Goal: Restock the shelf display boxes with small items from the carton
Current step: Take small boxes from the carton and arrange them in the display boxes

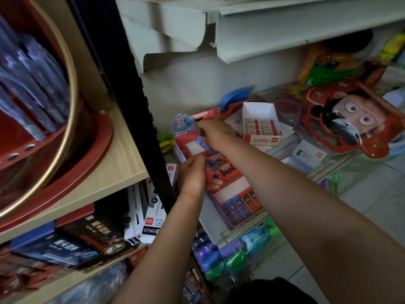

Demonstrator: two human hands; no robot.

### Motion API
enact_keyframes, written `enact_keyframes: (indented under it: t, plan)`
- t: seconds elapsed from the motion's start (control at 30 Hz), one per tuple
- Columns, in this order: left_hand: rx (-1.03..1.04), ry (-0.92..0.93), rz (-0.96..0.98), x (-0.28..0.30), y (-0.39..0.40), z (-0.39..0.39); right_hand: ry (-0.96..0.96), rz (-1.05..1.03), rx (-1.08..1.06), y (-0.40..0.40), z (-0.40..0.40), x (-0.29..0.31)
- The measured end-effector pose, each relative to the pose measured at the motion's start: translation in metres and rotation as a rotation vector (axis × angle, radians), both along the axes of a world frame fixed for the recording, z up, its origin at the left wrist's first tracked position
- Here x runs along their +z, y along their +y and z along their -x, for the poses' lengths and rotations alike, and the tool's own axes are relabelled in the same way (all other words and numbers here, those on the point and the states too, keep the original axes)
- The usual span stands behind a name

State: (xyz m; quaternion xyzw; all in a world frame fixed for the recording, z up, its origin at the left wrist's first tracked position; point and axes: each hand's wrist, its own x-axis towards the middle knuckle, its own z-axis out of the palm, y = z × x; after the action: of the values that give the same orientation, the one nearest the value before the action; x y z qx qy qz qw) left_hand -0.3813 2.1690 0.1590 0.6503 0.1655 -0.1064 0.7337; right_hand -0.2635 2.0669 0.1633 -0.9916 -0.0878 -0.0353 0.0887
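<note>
Head view: small red items (210, 172) are gripped in the curled fingers of the left hand (192, 175), just beside the far display box (190, 141). Right hand (215, 133) is reached over that box; its finger position cannot be told. Two cartoon display boxes are counted, the near one (234, 200) partly filled.

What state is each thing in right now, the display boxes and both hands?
Upper display box: open, partly filled, gap showing.
Lower display box: open, front row stocked.
White box: open, rows of erasers inside.
Left hand: holds small items.
Right hand: reaches into the upper display box, grip unclear.
</note>
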Motion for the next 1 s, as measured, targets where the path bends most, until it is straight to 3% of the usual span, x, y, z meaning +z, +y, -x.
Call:
enact_keyframes:
  t: [0.27,0.53,0.8,0.9,1.0]
  plan:
    - [0.008,-0.004,0.015,-0.003,0.0,-0.001,0.032,0.239,-0.062,0.019,0.004,0.001]
    - [0.015,-0.014,0.01,-0.006,0.0,-0.001,0.034,0.238,-0.112,0.026,-0.002,0.001]
    - [0.011,-0.014,0.022,-0.009,0.001,-0.002,0.024,0.117,-0.228,0.018,0.004,0.002]
    - [-0.007,0.025,0.062,-0.005,0.002,-0.003,0.067,0.058,-0.182,0.015,0.007,0.007]
    - [-0.053,0.025,0.212,-0.003,0.003,0.0,0.093,-0.242,-0.095,0.006,0.015,0.025]
